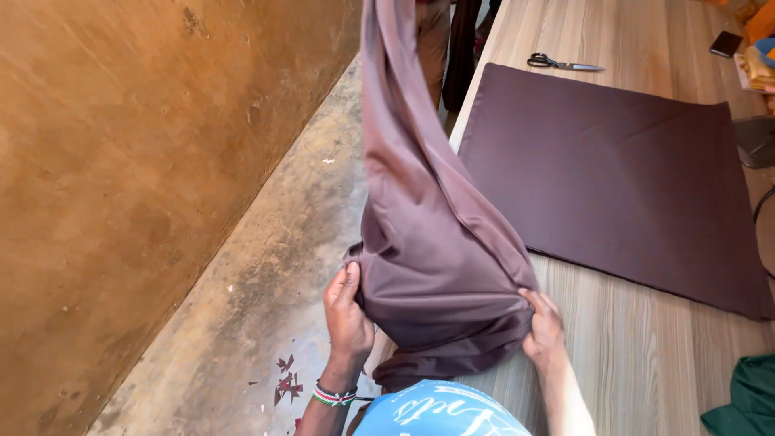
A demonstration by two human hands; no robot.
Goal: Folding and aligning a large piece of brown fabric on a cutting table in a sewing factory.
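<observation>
A long mauve-brown cloth [428,242] runs from the top of the view down to a bunched lower end at the near edge of the wooden table [646,355]. My left hand [347,311], with a beaded bracelet on the wrist, grips the bunch on its left side. My right hand [542,323] pinches its right lower edge against the table. Where the cloth's upper end is held is out of view. A darker piece of the same kind of fabric [613,169] lies spread flat on the table beyond my hands.
Scissors [565,63] lie past the flat fabric, a dark phone [726,42] at the far right. Green cloth [747,400] sits at the near right corner. Fabric scraps [286,379] litter the concrete floor beside an ochre wall [121,161]. Someone's legs [436,32] stand by the table's far end.
</observation>
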